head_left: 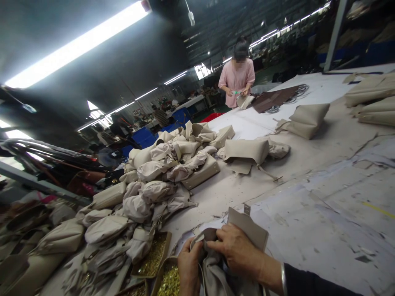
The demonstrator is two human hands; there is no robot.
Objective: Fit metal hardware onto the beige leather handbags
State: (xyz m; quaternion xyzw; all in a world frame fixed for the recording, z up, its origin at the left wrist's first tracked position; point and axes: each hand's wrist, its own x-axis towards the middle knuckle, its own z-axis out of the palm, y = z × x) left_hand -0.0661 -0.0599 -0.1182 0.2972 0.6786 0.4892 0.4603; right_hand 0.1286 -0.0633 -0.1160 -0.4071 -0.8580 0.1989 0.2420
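A beige-grey bag [216, 273] with a loose cloth lining is held at the bottom centre. My left hand [189, 263] pinches its rim on the left, thumb on top. My right hand [239, 250] is closed on the same bag from the right, its fingers at the opening close to my left thumb. The bag's stiff flap [249, 228] sticks up behind my right hand. Just left of my left hand stand a tray of bright gold metal pieces [169, 279] and a tray of duller gold pieces [152, 255].
A big pile of beige bags [166, 164] spreads over the table's left side. Single bags [247, 151] lie farther right. Across the table [327, 197], a person in pink [237, 78] handles a light piece beside brown panels [276, 98]. A metal rail [46, 185] runs at the left.
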